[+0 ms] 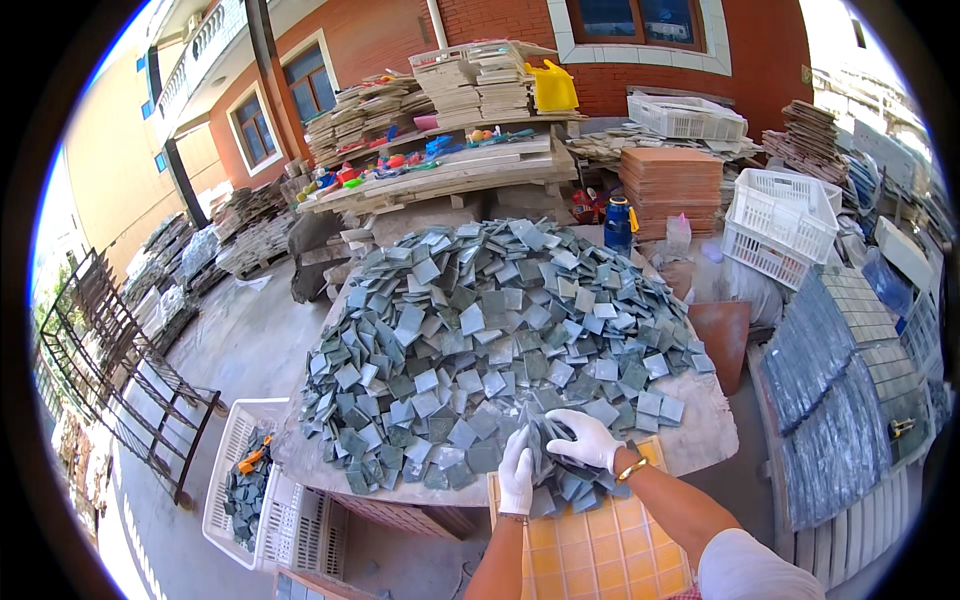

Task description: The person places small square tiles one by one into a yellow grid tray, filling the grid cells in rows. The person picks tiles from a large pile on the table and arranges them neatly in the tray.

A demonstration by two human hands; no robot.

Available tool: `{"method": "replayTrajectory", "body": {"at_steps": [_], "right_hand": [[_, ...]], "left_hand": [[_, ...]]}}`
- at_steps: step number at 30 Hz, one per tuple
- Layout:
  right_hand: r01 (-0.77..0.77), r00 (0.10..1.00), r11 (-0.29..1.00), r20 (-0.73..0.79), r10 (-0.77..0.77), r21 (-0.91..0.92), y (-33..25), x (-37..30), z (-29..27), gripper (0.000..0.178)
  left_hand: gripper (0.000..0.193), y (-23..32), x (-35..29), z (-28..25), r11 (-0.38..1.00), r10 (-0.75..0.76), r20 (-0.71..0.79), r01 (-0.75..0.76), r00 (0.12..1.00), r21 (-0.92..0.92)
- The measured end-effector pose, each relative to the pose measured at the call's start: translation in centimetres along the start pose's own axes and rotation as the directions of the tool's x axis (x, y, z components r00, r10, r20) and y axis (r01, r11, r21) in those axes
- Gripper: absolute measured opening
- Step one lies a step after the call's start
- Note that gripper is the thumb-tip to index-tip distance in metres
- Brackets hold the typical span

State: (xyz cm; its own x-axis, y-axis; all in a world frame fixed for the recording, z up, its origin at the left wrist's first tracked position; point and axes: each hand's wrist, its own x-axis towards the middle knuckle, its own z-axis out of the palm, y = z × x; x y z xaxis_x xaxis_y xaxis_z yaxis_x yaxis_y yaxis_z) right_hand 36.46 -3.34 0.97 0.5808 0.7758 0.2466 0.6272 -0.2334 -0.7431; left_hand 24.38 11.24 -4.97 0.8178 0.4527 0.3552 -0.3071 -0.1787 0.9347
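Observation:
My left hand (516, 474) wears a white glove and is closed against the left side of a bunch of small grey stone tiles (538, 450). My right hand (586, 440), gloved too, grips the same bunch from the right, fingers bent over it. Several tiles stand on edge between the two hands. Below them, more loose tiles (570, 488) lie on a yellow tray (600, 550) with a square grid. A big heap of grey square tiles (490, 320) spreads over the worktable (705, 420) just beyond my hands.
At the lower left, a white plastic crate (235, 480) holds tiles and an orange item. A black metal rack (130, 370) stands farther left. Wrapped tile sheets (835, 400) are stacked at right, below white crates (780, 225). Stone slabs and toys sit on a pallet (450, 180) behind the heap.

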Motion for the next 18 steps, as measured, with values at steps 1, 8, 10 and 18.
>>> {"method": "replayTrajectory", "body": {"at_steps": [1, 8, 10, 18], "right_hand": [[0.008, 1.000, 1.000, -0.029, -0.007, 0.027, 0.2, -1.4, 0.4, 0.057], [0.105, 0.986, 0.994, -0.127, -0.109, -0.041, -2.2, -9.5, 1.0, 0.057], [0.139, 0.979, 0.990, -0.145, -0.143, -0.035, -2.2, -12.3, 1.2, 0.056], [0.179, 0.983, 0.922, 0.088, -0.159, -0.343, -4.1, -21.6, 2.0, 0.064]], "left_hand": [[0.049, 0.6, -1.1, 0.6, 0.996, 0.031, 0.008, -0.032, 0.999, 0.082], [0.049, 4.7, -7.0, 1.5, 0.964, 0.087, 0.108, -0.111, 0.990, 0.242], [0.050, 6.3, -8.9, 1.5, 0.936, 0.135, 0.217, -0.196, 0.967, 0.293], [0.073, 7.1, -17.1, 1.1, 0.578, 0.041, 0.453, -0.391, 0.891, 0.716]]}}
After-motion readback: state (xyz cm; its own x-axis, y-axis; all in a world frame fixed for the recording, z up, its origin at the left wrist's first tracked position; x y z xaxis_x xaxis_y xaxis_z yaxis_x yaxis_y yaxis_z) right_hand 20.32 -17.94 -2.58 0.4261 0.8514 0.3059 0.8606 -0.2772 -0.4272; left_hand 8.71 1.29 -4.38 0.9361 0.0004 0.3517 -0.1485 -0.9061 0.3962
